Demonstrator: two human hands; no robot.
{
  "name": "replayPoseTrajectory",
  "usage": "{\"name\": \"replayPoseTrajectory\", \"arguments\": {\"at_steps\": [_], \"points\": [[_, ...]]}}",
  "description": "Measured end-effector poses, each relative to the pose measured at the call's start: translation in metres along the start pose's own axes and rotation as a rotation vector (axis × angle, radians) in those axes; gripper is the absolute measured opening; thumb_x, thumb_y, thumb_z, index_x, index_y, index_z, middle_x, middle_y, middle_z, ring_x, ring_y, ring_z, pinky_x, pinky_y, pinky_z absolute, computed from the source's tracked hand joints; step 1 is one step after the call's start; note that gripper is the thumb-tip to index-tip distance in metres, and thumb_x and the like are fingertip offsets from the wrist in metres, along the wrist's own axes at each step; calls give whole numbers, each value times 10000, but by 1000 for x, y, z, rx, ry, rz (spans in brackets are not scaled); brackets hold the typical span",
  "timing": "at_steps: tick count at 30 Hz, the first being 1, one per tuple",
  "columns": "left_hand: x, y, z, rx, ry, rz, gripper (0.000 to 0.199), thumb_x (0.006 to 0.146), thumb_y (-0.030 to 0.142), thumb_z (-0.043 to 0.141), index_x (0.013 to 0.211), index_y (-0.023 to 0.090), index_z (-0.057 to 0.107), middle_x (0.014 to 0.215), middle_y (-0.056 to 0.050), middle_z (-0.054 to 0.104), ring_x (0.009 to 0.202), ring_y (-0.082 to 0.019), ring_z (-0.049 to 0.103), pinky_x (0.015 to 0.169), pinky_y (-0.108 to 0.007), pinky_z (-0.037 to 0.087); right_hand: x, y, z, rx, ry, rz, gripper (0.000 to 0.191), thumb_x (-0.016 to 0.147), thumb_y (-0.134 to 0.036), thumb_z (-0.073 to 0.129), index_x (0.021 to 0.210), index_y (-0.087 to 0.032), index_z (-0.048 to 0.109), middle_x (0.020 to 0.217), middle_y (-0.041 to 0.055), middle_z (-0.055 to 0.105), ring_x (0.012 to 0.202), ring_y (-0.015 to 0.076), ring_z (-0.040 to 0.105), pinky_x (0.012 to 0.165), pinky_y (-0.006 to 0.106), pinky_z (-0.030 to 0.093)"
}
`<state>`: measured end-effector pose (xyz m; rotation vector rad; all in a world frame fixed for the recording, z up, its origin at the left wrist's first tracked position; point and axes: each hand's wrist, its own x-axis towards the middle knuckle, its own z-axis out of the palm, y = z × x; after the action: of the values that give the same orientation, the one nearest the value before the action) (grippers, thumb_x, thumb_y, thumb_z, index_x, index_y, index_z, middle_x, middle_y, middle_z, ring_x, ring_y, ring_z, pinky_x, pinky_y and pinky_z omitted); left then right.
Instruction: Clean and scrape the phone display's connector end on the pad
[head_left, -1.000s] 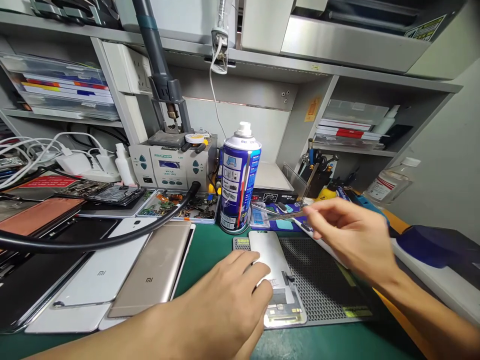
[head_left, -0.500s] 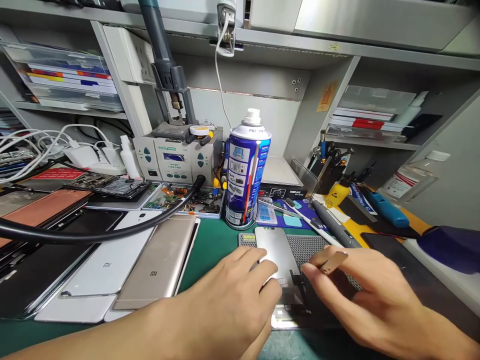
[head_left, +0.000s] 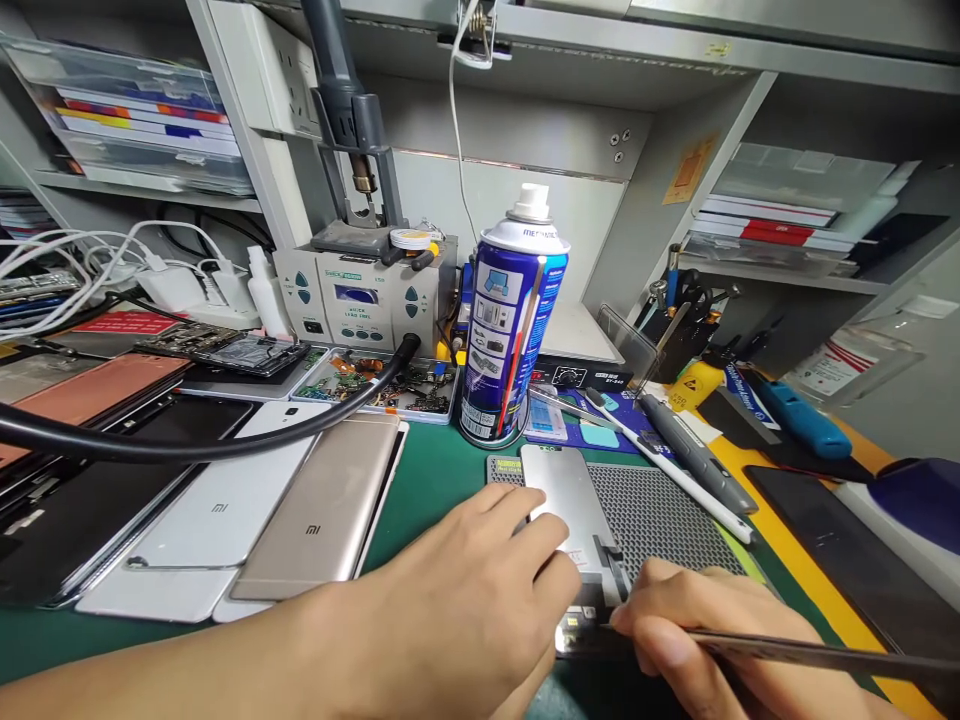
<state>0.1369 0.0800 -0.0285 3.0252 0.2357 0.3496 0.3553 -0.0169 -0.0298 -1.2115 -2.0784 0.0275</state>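
Observation:
A phone screen [head_left: 574,492], its silvery back facing up, lies on a grey perforated mat [head_left: 660,520]. My left hand [head_left: 487,590] is closed along its left side, fingers bent over the edge; the thumb is hidden. Dark flex cable [head_left: 611,565] runs along the panel's lower right. With closed fingers, my right hand [head_left: 697,625] grips slim metal tweezers [head_left: 795,650], whose shaft points off to the right. Their tip is down at the bottom end of the screen, near small bright contacts [head_left: 574,622]; whether it touches I cannot tell.
A blue spray can [head_left: 499,350] stands behind the mat. Several phones and back covers, including a gold cover [head_left: 322,510], lie at left under a black hose [head_left: 187,450]. A white brush [head_left: 667,465] and grey pen-like tool [head_left: 697,455] lie at right.
My right hand has turned and lowered toward the screen's bottom end, bringing the tweezers' tip there. My left hand stays on the screen. The whole view has shifted slightly.

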Motion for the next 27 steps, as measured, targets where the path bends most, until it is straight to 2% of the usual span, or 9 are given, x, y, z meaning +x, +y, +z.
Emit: {"name": "replayPoseTrajectory", "arguments": {"at_steps": [4, 8, 12, 18, 23, 27], "points": [[-1, -1, 1, 0, 7, 2, 230, 1018, 182, 468, 1053, 91, 677, 1054, -158, 639, 1077, -350, 588, 991, -543, 547, 6, -3, 1, -136, -28, 25, 357, 1010, -619, 624, 899, -297, 729, 652, 57, 650, 638, 257, 710, 495, 292, 571], [-2, -1, 2, 6, 31, 8, 215, 1021, 189, 477, 1058, 94, 667, 1055, -155, 636, 1068, -346, 586, 989, -538, 548, 12, -4, 1, -126, -42, 25, 384, 1007, -643, 617, 896, -295, 734, 665, 61, 657, 668, 257, 720, 502, 285, 580], [-1, -1, 2, 13, 50, 6, 212, 1027, 190, 478, 1074, 96, 662, 1063, -150, 637, 1084, -345, 587, 1007, -535, 540, 9, -4, 0, -84, -60, 44, 326, 1053, -565, 596, 933, -292, 728, 679, 54, 686, 655, 244, 731, 509, 278, 584], [-2, -1, 2, 24, 61, 12, 202, 1022, 181, 484, 1083, 100, 658, 1060, -149, 638, 1098, -345, 588, 1022, -530, 529, 2, -3, 0, -14, -108, 4, 282, 1177, -316, 376, 1000, -287, 594, 860, 33, 791, 697, 178, 777, 629, 246, 609], [-2, -2, 3, 22, 71, 13, 203, 1021, 187, 488, 1087, 100, 659, 1069, -149, 637, 1095, -347, 586, 1023, -539, 519, 9, -5, 1, -7, -127, -35, 229, 1185, -288, 362, 1070, -281, 560, 813, 3, 775, 647, 159, 762, 619, 240, 600], [-1, -2, 4, 22, 77, 15, 183, 1016, 194, 509, 1072, 104, 659, 1044, -146, 637, 1082, -343, 588, 1004, -524, 525, 14, -7, 1, -63, -101, -76, 270, 1189, -313, 342, 1013, -281, 544, 719, -28, 721, 568, 135, 714, 562, 216, 579]]}}
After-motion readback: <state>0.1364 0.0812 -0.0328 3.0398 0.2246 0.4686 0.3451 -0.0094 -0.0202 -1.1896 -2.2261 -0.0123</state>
